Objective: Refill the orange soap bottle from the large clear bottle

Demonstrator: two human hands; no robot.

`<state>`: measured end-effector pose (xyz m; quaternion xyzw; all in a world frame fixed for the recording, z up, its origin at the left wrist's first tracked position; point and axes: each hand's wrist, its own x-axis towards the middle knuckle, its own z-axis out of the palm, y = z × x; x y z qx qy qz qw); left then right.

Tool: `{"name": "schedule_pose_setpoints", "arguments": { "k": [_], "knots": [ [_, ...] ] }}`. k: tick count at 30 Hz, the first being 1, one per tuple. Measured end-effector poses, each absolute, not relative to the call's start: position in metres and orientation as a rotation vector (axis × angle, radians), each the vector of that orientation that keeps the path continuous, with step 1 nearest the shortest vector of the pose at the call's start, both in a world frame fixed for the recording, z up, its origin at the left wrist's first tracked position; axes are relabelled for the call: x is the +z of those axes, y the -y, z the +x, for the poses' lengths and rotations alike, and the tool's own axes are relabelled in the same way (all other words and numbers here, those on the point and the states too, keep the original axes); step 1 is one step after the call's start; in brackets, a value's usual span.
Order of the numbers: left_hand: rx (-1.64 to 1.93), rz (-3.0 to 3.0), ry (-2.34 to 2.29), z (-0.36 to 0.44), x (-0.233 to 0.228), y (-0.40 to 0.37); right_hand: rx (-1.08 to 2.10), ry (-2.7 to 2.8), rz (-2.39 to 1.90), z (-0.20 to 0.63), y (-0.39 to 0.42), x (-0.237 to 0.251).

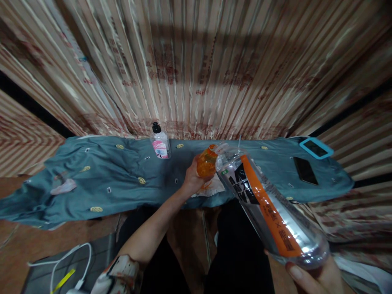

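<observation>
My left hand (192,178) grips a small orange container (207,162) above the blue-grey cloth (122,179) that covers the table. My right hand (318,277) holds the base of a large clear plastic bottle (269,208) with an orange and black label. The bottle is tilted, and its mouth meets the top of the orange container. A pale patterned napkin (214,188) lies on the cloth just under the container.
A clear pump bottle (160,142) with a black top and pink label stands at the cloth's far edge. A black phone (305,170) and a blue-framed device (316,148) lie at the right. A white cable (70,261) lies on the floor. Striped curtains hang behind.
</observation>
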<state>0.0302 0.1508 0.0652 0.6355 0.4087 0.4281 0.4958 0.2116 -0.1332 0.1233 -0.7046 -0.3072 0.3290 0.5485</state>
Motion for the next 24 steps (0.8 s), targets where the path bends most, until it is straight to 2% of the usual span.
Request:
{"name": "schedule_pose_setpoints", "arguments": {
  "k": [24],
  "knots": [
    [1.043,1.601,-0.881,0.026,0.063,-0.154,0.749,0.757,-1.626,0.205,0.136,0.109]
  ]
}}
